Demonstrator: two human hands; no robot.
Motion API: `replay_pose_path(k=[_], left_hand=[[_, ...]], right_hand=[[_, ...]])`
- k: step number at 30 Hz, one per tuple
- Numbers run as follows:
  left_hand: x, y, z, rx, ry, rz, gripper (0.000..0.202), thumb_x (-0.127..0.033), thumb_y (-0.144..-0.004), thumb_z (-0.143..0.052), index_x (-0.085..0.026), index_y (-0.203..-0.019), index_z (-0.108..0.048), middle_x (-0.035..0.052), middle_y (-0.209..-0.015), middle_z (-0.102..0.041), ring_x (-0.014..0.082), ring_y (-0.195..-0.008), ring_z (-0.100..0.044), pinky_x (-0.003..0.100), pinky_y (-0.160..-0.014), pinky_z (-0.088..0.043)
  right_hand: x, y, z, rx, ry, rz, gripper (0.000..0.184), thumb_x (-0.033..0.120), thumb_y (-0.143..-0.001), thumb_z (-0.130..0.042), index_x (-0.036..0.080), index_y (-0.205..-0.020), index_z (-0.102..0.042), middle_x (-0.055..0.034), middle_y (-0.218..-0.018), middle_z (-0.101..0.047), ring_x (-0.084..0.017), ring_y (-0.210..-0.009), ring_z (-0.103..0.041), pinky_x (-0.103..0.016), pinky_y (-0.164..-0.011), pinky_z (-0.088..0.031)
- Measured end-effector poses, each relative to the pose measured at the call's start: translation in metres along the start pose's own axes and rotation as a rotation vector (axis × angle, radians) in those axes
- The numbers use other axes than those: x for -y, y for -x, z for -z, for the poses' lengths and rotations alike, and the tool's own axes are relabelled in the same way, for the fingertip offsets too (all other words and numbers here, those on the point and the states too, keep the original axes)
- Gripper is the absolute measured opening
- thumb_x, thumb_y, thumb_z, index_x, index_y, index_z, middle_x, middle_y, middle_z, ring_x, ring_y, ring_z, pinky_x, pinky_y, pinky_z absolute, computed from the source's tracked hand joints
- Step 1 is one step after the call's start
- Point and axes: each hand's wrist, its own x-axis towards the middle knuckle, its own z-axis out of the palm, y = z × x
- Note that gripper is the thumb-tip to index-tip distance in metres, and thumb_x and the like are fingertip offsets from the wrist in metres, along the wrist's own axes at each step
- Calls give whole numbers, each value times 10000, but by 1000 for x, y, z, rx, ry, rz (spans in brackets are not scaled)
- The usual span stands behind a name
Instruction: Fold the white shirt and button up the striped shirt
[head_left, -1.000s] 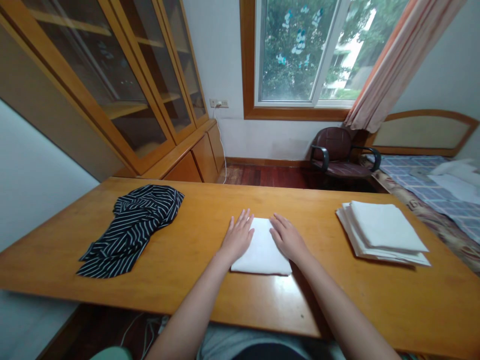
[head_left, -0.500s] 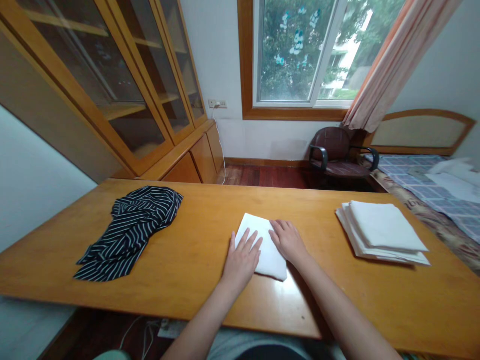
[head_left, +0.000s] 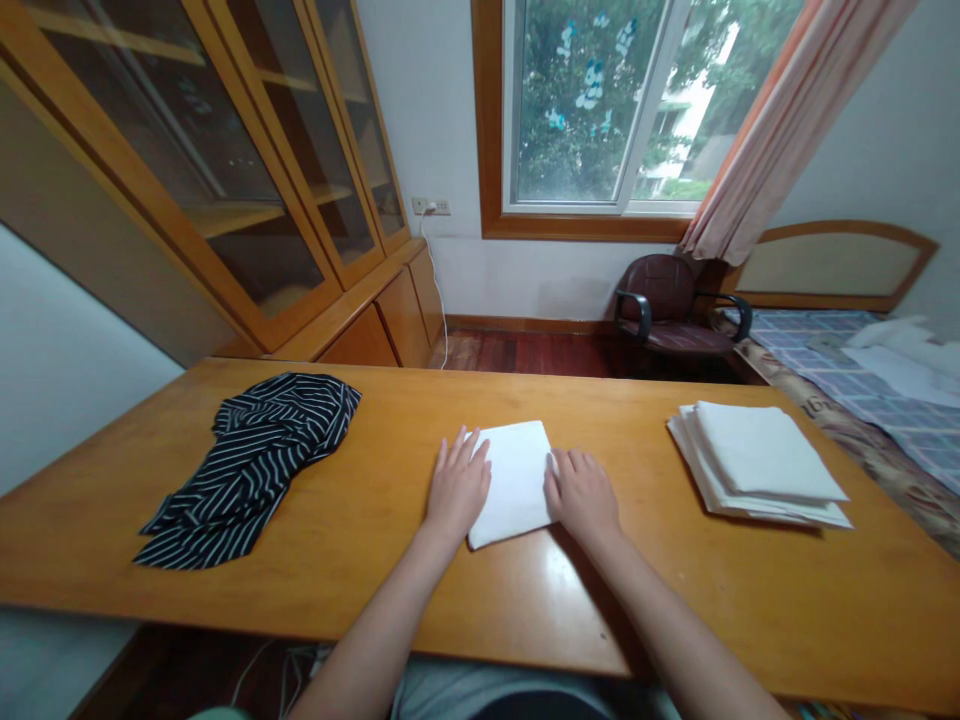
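A folded white cloth (head_left: pixel 514 480) lies on the wooden table in front of me, roughly square and slightly turned. My left hand (head_left: pixel 459 485) rests over its left edge, open, with fingers spread and their tips on the fabric. At the opposite edge, my right hand (head_left: pixel 583 495) has its fingers bent and close together, closed on the cloth's side. Farther right sits a stack of folded white cloths (head_left: pixel 765 455). A crumpled black cloth with white stripes (head_left: pixel 259 465) lies on the left part of the table.
The wooden table (head_left: pixel 390 590) spans the view, its near edge at my waist. Beyond it stand a glass-door cabinet (head_left: pixel 337 310) on the left, a brown armchair (head_left: pixel 667 310) and a bed (head_left: pixel 825 340) on the right. Cables (head_left: pixel 289 670) hang below the table's near edge.
The white cloth has turned, its top now leaning right instead of left. My left hand has moved up and left to its left edge; my right hand has slid down its right edge.
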Motion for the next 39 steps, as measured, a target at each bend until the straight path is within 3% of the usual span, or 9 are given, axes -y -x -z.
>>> replay_pose_path(k=[4,8,14,24,28,30,33,39], left_hand=[[-14,4,-15,53,85,49,489,-345,-975,-418,-156,-1420,-494,143,-1542,-395,336,-1467,-273,587,-1182,-215],[-14,-1,-27,65,96,73,517,-328,-986,-376,-162,-1474,-415,128,-1575,-335,304,-1485,-237,573,-1196,-194],[0,-12,-33,128,95,72,546,-360,-1003,-321,-133,-1496,-368,126,-1590,-304,278,-1493,-219,515,-1214,-188],[21,-20,-35,173,69,122,567,-375,-1008,-260,-152,-1527,-312,100,-1608,-262,254,-1510,-157,495,-1219,-177],[35,-18,-34,187,57,183,586,-373,-1009,-237,-125,-1540,-267,120,-1611,-233,248,-1498,-206,497,-1223,-146],[42,-17,-35,159,84,195,581,-379,-1010,-234,-134,-1534,-283,119,-1594,-280,250,-1492,-228,506,-1220,-132],[49,-14,-37,86,155,204,572,-398,-1002,-262,-145,-1507,-350,136,-1549,-376,275,-1478,-263,529,-1211,-138],[57,-11,-47,-105,269,291,561,-355,-973,-319,-83,-1456,-402,208,-1492,-447,291,-1436,-356,510,-1196,-214]], right_hand=[[12,-20,-7,-46,-149,173,381,268,-997,-383,147,-1293,-590,-152,-1351,-578,-272,-1245,-510,-395,-1062,-384],[22,-38,-26,67,-227,303,462,312,-1012,-369,137,-1420,-499,-112,-1513,-453,-270,-1433,-334,-461,-1191,-237],[21,-46,-30,192,-250,212,564,451,-1015,-344,160,-1495,-395,-107,-1580,-335,-251,-1479,-255,-506,-1191,-210],[7,-49,-34,247,-248,109,622,504,-1014,-272,172,-1539,-301,-72,-1625,-216,-224,-1510,-144,-516,-1201,-152],[-6,-50,-39,252,-265,71,635,511,-1012,-254,169,-1547,-280,-65,-1636,-168,-224,-1510,-148,-497,-1208,-145],[-14,-50,-42,249,-276,57,633,501,-1012,-259,166,-1549,-273,-80,-1636,-164,-231,-1503,-181,-488,-1210,-143],[-26,-49,-44,224,-290,26,629,467,-1015,-270,127,-1544,-275,-128,-1598,-283,-257,-1486,-237,-496,-1204,-161],[-49,-38,-43,142,-311,-74,573,425,-1016,-305,111,-1487,-393,-155,-1526,-421,-275,-1457,-308,-498,-1196,-199]])
